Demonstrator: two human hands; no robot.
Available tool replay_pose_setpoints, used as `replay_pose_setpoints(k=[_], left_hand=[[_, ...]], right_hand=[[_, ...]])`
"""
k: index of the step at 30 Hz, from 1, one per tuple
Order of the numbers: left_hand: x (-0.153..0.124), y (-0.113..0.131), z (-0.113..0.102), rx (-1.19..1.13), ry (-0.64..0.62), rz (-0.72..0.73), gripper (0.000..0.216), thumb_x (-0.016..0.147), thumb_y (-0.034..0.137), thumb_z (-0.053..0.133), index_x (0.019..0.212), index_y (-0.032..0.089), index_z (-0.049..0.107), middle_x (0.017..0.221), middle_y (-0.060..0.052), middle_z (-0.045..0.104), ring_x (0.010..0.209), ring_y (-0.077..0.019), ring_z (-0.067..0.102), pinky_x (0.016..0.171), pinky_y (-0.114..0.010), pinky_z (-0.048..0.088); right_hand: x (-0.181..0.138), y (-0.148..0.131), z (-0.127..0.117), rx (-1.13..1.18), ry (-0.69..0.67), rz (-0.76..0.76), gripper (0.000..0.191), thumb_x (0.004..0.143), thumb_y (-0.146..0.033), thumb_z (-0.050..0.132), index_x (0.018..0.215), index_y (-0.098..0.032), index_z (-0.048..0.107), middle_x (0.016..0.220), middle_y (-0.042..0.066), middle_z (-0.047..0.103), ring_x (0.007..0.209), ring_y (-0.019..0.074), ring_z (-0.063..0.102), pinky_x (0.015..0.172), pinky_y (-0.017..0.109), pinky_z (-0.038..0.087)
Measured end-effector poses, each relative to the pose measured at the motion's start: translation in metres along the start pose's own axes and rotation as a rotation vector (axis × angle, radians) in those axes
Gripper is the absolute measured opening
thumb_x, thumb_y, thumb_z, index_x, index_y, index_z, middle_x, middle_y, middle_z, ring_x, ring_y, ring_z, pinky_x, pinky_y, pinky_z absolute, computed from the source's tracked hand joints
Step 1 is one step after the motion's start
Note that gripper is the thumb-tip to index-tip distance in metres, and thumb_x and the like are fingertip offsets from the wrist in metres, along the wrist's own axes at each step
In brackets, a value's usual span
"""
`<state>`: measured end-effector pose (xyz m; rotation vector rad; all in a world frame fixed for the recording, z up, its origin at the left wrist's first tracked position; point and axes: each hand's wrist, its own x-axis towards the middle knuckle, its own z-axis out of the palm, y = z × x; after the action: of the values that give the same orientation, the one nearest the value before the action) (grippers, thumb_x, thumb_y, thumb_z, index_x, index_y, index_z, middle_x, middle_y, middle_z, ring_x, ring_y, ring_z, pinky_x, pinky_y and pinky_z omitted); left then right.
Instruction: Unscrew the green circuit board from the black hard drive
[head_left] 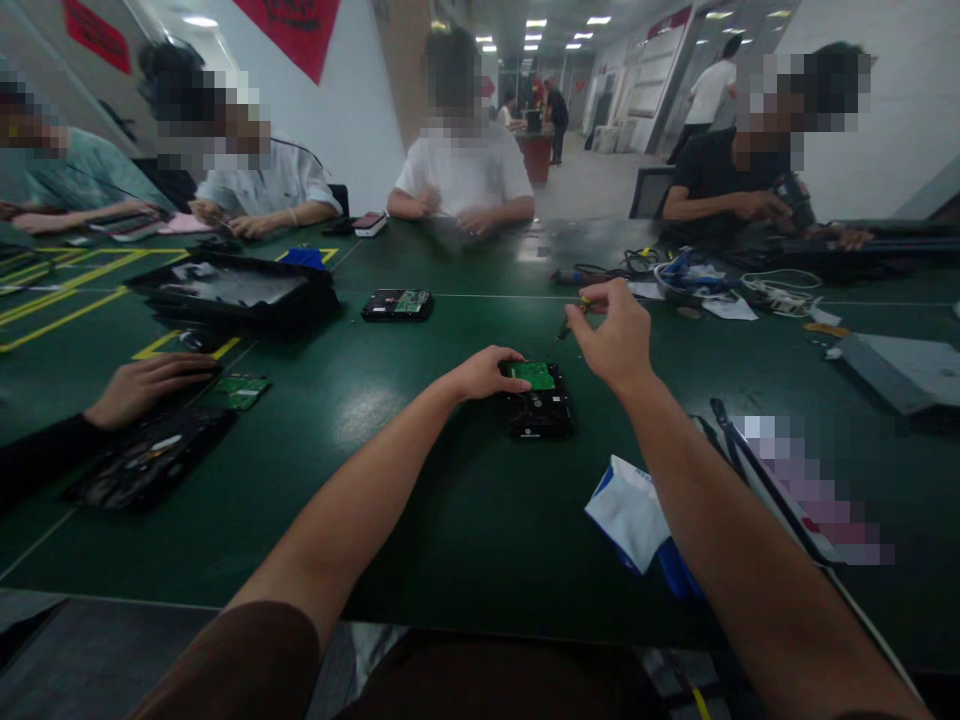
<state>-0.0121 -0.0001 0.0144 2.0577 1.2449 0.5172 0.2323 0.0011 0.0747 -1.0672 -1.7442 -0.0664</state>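
Note:
A black hard drive (541, 412) with a green circuit board (534, 376) on its far half lies on the dark green table in front of me. My left hand (489, 376) grips the drive's left edge, thumb over the board and fingers at the far side. Just beyond the drive's far right corner, my right hand (615, 335) pinches a screwdriver (564, 326), its handle mostly covered by the fingers. The screwdriver's tip points down toward the drive; whether it touches is too small to tell.
White-and-blue cloth (631, 512) lies beside my right forearm. Another hard drive (397, 304) and a black tray (232, 290) stand farther back. At left, a co-worker's hand (154, 385) is near an opened drive (157, 455). Cables (694, 272) and a grey metal box (904, 370) occupy the right.

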Motion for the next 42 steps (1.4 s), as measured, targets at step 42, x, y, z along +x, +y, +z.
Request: replay_pose_setpoints(k=[42], left_hand=[[0.0004,-0.0026,0.0014,-0.031,0.010,0.016,0.071,0.079,0.053,0.083,0.137,0.016,0.068,0.130,-0.013,0.068,0.099,-0.0255,0.065,0.087,-0.038,0.051]], right_hand=[[-0.0003,-0.0008,-0.0002,0.015,-0.052,-0.018,0.019,0.096,-0.032,0.063,0.113,-0.025,0.068,0.105,0.008,0.072,0.095,0.0248,0.070,0.088,0.046,0.061]])
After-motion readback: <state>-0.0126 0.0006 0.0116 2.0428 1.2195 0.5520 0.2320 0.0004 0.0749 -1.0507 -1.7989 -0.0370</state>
